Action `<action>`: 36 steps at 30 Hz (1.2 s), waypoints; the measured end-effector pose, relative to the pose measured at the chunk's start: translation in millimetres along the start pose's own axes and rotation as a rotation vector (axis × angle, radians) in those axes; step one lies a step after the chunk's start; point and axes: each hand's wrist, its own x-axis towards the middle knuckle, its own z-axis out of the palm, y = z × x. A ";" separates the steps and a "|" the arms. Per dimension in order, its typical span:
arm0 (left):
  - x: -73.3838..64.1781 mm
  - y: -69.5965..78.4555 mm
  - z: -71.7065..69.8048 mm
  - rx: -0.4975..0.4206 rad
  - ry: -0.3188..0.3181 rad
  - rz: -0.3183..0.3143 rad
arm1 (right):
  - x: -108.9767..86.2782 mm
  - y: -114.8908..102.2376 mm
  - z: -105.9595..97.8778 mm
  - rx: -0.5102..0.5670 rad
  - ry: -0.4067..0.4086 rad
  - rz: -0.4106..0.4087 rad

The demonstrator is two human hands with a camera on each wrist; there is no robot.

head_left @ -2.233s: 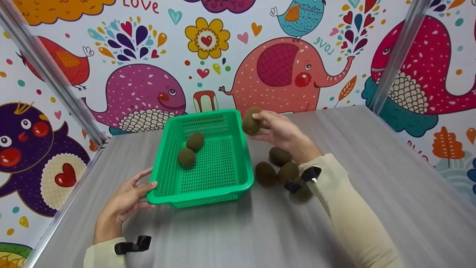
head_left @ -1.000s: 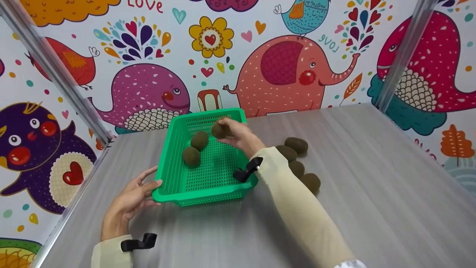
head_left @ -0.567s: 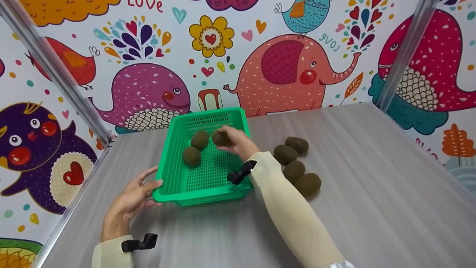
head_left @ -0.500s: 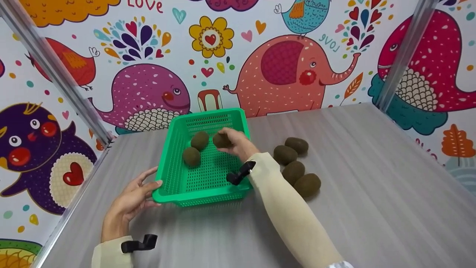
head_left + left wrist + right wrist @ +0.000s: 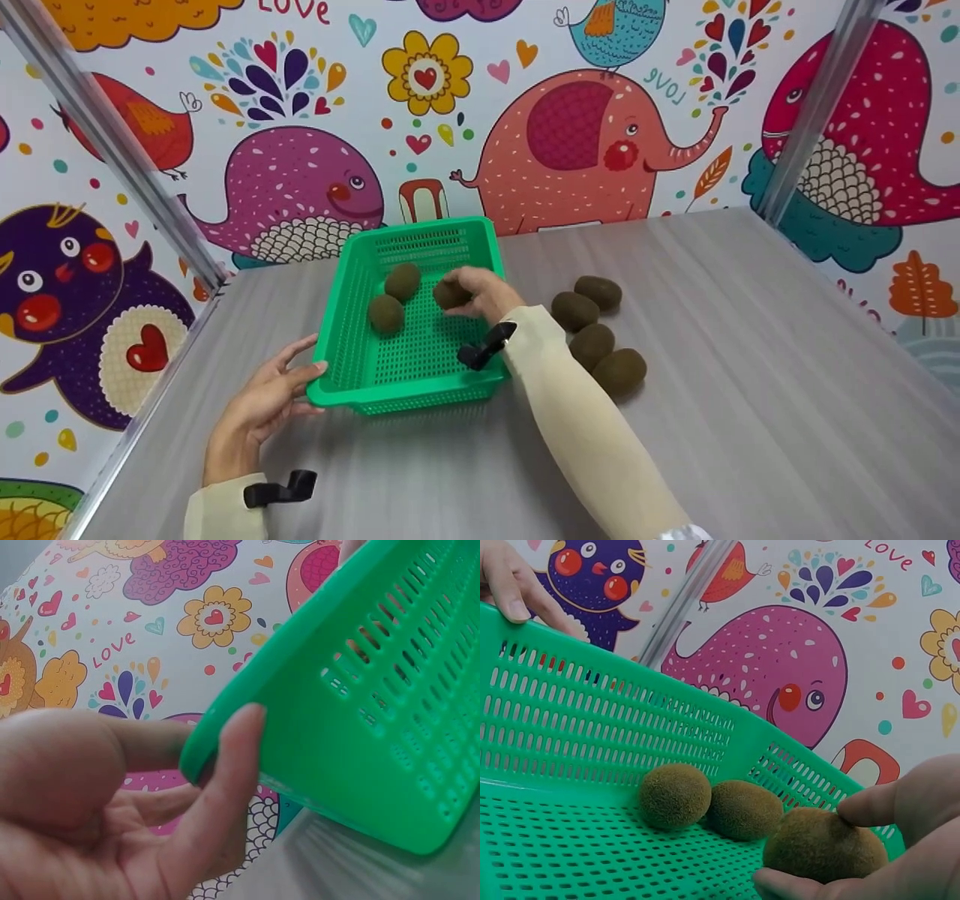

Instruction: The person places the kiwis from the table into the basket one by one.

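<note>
A green plastic basket [image 5: 420, 394] with slotted walls stands on the table. My left hand [image 5: 262, 401] grips its near left corner; in the left wrist view the thumb and a finger [image 5: 238, 757] pinch the rim. Inside the basket, my right hand [image 5: 484, 291] holds a brown kiwi [image 5: 451, 294] between thumb and fingers, low over the slotted floor. Two more kiwis, one nearer [image 5: 386, 314] and one farther [image 5: 403, 282], lie touching by the left wall. In the right wrist view the held kiwi [image 5: 821, 846] is just right of that pair.
Several loose kiwis [image 5: 592, 345] lie on the grey table [image 5: 750, 375] to the right of the basket, beside my right forearm. A wall printed with cartoon animals [image 5: 570, 150] closes off the back. Metal posts [image 5: 814, 112] stand at the rear corners.
My right hand has carried the kiwi from right of the basket over its rim and down inside, lately shifting slightly nearer me. My left hand keeps its grip on the corner.
</note>
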 end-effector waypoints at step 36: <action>-0.7 0.8 -0.5 0.030 0.000 -0.016 | -53.9 -26.4 -33.7 -0.113 -0.206 -0.199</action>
